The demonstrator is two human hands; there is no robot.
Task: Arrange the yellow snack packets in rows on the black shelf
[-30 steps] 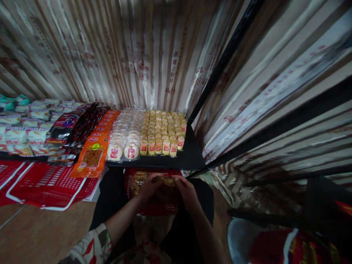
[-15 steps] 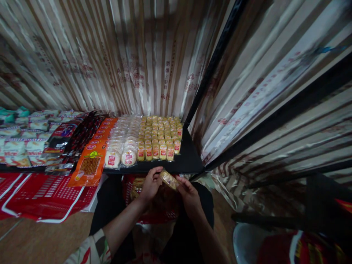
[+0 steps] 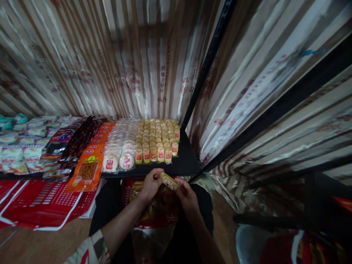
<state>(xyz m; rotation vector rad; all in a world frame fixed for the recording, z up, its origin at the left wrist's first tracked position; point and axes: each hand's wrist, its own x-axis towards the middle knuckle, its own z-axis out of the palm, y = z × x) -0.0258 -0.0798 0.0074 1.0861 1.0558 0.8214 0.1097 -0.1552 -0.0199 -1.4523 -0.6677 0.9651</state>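
Both of my hands hold one small yellow wrapped snack packet (image 3: 169,181) just in front of the black shelf's (image 3: 185,163) front edge. My left hand (image 3: 150,185) pinches its left end and my right hand (image 3: 187,195) grips its right end. Beneath my hands sits a red basket (image 3: 159,216) with more packets in it. On the shelf, several rows of the same yellow packets (image 3: 158,137) lie beside rows of round white cakes (image 3: 121,145).
Orange snack bags (image 3: 90,161), dark red packets (image 3: 70,141) and white packets (image 3: 19,150) fill the shelf to the left. Red printed bags (image 3: 41,200) hang below. Striped curtains close off the back and right. A white stool (image 3: 247,244) stands at lower right.
My hands rose out of the red basket with the yellow packet and now hold it near the shelf edge. The view tilted slightly downward.
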